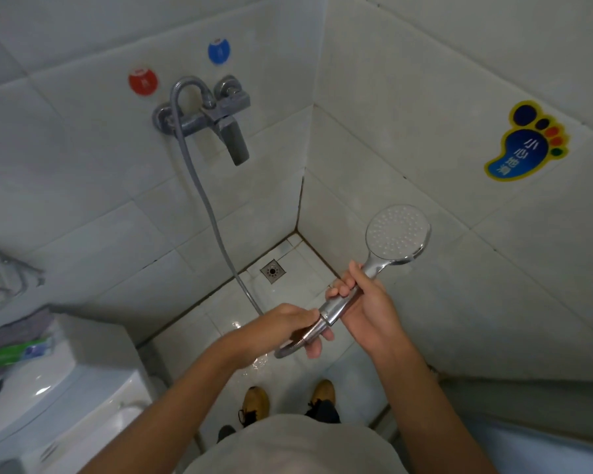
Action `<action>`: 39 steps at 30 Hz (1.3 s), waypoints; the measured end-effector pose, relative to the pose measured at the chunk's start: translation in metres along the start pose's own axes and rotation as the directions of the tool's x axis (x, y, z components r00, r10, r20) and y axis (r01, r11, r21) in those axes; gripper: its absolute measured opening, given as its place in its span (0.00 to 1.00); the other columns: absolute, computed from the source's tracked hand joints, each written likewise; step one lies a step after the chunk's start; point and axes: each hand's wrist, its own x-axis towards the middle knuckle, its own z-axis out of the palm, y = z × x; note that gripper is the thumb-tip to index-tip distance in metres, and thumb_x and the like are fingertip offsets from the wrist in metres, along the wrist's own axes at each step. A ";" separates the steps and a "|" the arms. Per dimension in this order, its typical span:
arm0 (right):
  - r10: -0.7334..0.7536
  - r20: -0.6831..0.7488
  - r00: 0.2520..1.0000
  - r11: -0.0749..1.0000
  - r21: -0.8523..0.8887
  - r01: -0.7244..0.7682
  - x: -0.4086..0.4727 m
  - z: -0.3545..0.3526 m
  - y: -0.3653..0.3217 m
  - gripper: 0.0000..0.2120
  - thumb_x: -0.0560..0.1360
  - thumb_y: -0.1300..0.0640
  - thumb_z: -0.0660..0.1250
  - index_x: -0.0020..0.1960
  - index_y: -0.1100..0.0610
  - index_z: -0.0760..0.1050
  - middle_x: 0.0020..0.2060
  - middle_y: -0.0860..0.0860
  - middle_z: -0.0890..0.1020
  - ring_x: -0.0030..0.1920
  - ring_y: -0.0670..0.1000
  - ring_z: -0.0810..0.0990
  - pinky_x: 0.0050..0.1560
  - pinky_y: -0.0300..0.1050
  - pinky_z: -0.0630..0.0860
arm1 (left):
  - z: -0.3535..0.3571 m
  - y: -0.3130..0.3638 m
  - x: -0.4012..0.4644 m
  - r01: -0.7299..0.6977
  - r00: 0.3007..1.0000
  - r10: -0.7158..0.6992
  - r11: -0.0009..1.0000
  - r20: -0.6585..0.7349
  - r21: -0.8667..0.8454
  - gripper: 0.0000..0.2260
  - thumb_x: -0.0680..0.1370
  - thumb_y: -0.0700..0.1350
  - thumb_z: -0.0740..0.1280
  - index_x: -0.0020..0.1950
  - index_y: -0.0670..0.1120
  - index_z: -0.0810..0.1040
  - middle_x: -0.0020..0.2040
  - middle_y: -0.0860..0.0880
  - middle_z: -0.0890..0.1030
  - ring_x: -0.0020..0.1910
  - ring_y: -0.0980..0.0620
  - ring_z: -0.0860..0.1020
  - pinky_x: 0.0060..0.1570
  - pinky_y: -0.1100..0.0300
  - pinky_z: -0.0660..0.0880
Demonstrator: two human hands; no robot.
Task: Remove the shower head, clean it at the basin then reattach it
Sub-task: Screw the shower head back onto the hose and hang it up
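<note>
Right hand (363,302) grips the shower head (396,234) by its chrome handle, spray face up at 2 o'clock. Left hand (288,328) holds the hose nut (314,331) at the handle's base. Hose (213,213) runs up to the mixer tap (206,116) at 11 o'clock. Floor drain (272,270) at centre, wet tiles below. Toilet cistern (66,381) at 8 o'clock, footprint sticker (524,145) at 2.

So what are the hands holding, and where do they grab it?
The right hand grips the shower head by its handle. The left hand grips the hose at the nut where it joins the handle.
</note>
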 end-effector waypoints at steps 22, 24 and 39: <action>-0.068 -0.090 0.994 0.998 -0.017 0.067 0.002 -0.004 0.005 0.10 0.79 0.58 0.64 0.40 0.56 0.68 0.30 0.51 0.68 0.32 0.49 0.70 0.43 0.47 0.74 | 0.006 -0.014 0.011 0.014 0.993 0.011 0.980 -0.120 0.201 0.13 0.82 0.50 0.59 0.52 0.44 0.79 0.39 0.49 0.81 0.39 0.52 0.79 0.53 0.47 0.77; -0.124 -0.127 0.984 0.992 -0.001 0.125 0.002 -0.001 0.008 0.09 0.80 0.59 0.63 0.41 0.55 0.69 0.30 0.51 0.69 0.32 0.50 0.71 0.44 0.48 0.74 | 0.022 -0.020 0.014 0.111 0.899 0.218 0.725 -0.379 0.679 0.10 0.80 0.51 0.63 0.53 0.46 0.78 0.44 0.49 0.82 0.43 0.53 0.79 0.58 0.53 0.76; -0.045 -0.163 0.986 0.998 0.044 0.053 0.003 -0.019 0.010 0.13 0.78 0.52 0.64 0.38 0.56 0.68 0.31 0.52 0.68 0.35 0.51 0.70 0.46 0.48 0.74 | 0.016 -0.008 0.015 0.080 0.987 -0.053 0.981 -0.149 0.179 0.14 0.83 0.47 0.57 0.56 0.42 0.78 0.39 0.50 0.81 0.38 0.55 0.79 0.44 0.65 0.74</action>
